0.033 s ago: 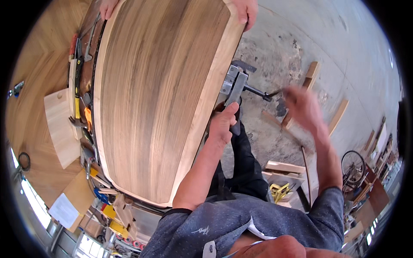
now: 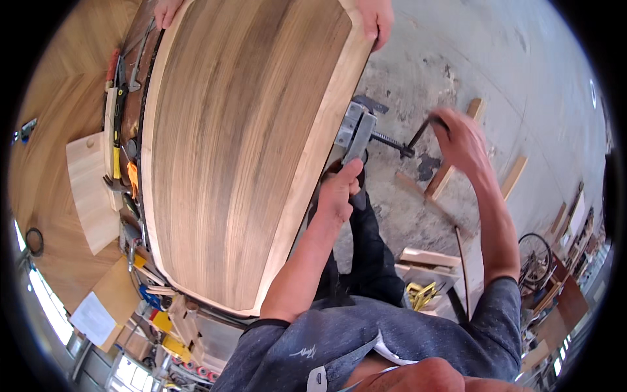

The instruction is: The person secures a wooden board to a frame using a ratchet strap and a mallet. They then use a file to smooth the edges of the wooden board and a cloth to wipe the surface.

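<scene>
A wide wooden panel (image 2: 241,150) with a pale border lies on the bench on my left. At its right edge sits a metal bench vise (image 2: 359,134) with a threaded screw (image 2: 386,138) pointing right. My left hand (image 2: 336,196) is closed around the lower part of the vise's front jaw. My right hand (image 2: 464,144) grips the end of the bent crank handle (image 2: 419,133), which slants up from the screw's outer end. At the panel's far end, another person's hands, one at the left corner (image 2: 168,12) and one at the right corner (image 2: 377,21), rest on its edges.
Left of the panel lie a hammer (image 2: 117,144), other hand tools and a pale board (image 2: 93,196). Wood strips (image 2: 514,178) lie on the concrete floor to the right. Near my legs are yellow clamps (image 2: 421,295); a bicycle wheel (image 2: 535,258) stands farther right.
My right hand has swung slightly upward with the crank handle, which now angles more steeply up from the screw. My left hand stays on the vise jaw.
</scene>
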